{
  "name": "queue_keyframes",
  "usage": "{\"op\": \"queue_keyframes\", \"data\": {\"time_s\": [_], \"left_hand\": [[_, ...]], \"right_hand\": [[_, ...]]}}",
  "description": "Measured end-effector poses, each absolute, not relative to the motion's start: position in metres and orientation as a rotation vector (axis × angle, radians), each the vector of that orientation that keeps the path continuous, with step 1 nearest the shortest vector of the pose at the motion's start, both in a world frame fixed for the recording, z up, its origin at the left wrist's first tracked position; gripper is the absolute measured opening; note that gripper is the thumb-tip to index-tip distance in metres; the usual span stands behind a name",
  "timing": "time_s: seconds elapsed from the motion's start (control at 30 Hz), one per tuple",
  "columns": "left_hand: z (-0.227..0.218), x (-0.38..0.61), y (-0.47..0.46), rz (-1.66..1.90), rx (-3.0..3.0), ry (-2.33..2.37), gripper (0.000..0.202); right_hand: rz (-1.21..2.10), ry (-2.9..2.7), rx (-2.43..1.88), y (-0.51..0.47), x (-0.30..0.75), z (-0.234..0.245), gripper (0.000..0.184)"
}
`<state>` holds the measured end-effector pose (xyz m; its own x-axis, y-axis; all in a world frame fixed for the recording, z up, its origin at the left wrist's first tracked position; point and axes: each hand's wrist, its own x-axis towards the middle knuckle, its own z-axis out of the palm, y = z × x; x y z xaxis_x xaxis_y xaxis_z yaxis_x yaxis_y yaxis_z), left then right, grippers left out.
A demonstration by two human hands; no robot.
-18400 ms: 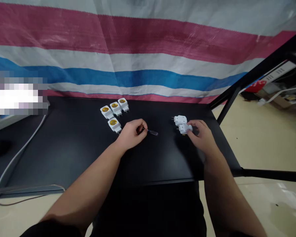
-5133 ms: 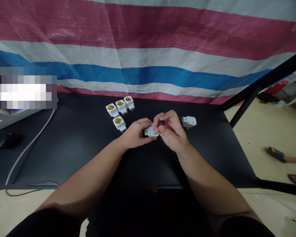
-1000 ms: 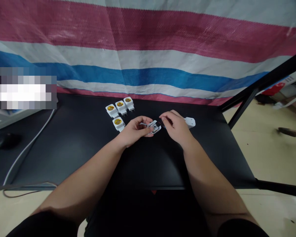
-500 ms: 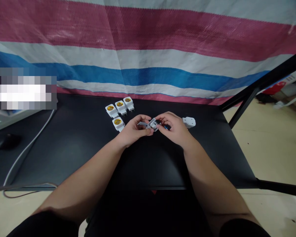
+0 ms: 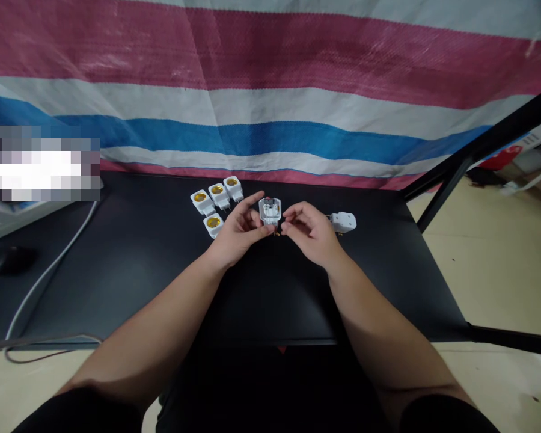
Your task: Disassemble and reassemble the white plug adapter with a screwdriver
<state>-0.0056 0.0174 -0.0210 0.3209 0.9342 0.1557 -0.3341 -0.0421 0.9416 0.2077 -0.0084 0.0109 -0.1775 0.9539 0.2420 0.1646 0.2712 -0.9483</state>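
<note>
**White plastic plug housing (image 5: 270, 210) turned upright in your left hand (image 5: 237, 231)**

A moment ago you had this piece lying almost flat between your hands, and now it stands on end with its open hollow side facing you. Small metal parts show at its lower edge, and the details inside are too small to make out.

Your left hand is partly open, with the thumb and fingers holding the housing from its left and the index finger raised. Your right hand (image 5: 311, 231) is apart from it on the right, loosely curled, with the fingertips reaching just beside its lower edge. You can't tell from this view whether they touch it, or whether the curled fingers hide anything small.

Taking the housing as the landmark, it is held above the middle of the black table (image 5: 139, 282). Four white lamp-holder adapters with yellow centres (image 5: 211, 201) sit to its left, beyond your left hand. One closed white plug adapter (image 5: 343, 222) lies alone to its right, just past your right hand. A striped woven tarp (image 5: 252, 135) hangs behind it.
</note>
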Motion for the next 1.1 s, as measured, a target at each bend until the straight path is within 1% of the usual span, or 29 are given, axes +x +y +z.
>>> {"op": "queue_keyframes", "data": {"time_s": [0.1,0.27,0.4,0.77,0.97,1.1], "left_hand": [[-0.021,-0.006,0.019,1.202,1.252,0.636,0.073],[-0.024,-0.006,0.018,1.214,1.340,0.589,0.073],[-0.026,-0.006,0.017,1.224,1.400,0.617,0.076],[-0.020,-0.006,0.016,1.210,1.411,0.567,0.077],[-0.018,-0.005,0.016,1.232,1.418,0.570,0.073],[-0.019,-0.005,0.017,1.221,1.406,0.609,0.075]], "right_hand": [[1.149,-1.592,-1.000,-0.010,0.204,0.008,0.022],[1.218,-1.511,-0.995,-0.010,0.201,0.000,0.031],[1.241,-1.455,-0.974,-0.008,0.200,-0.002,0.028],[1.166,-1.455,-0.984,-0.007,0.200,-0.004,0.026],[1.197,-1.429,-0.978,-0.007,0.199,-0.003,0.031],[1.215,-1.420,-0.973,-0.008,0.199,-0.004,0.032]]}}
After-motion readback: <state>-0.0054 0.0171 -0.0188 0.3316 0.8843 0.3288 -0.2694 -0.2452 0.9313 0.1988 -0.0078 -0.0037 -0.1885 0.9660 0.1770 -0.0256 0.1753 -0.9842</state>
